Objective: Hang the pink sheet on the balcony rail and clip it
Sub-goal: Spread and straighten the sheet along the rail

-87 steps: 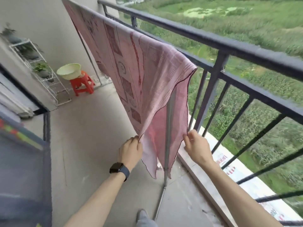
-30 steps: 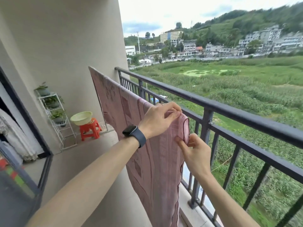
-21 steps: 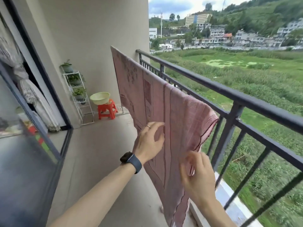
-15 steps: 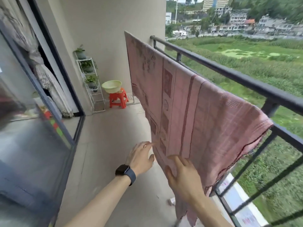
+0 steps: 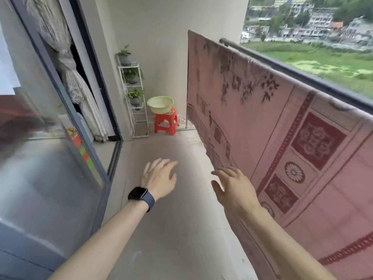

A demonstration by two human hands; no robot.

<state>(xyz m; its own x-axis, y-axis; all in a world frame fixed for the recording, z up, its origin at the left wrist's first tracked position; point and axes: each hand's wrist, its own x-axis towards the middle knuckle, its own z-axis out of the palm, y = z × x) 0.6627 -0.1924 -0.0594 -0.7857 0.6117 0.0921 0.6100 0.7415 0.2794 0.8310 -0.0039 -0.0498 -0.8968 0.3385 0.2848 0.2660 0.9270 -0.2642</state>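
Pink sheet (image 5: 262, 128), woven, maroon-patterned, over dark rail (image 5: 323, 85)

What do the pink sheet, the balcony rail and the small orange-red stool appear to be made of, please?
Pink sheet: woven cloth, possibly cotton, with a matte finish. It drapes softly, and the darker red pattern looks woven in.
Balcony rail: probably metal, painted dark grey with a slight sheen. It is a straight, rigid bar.
Stool: most likely moulded plastic, smooth and evenly orange-red all over.
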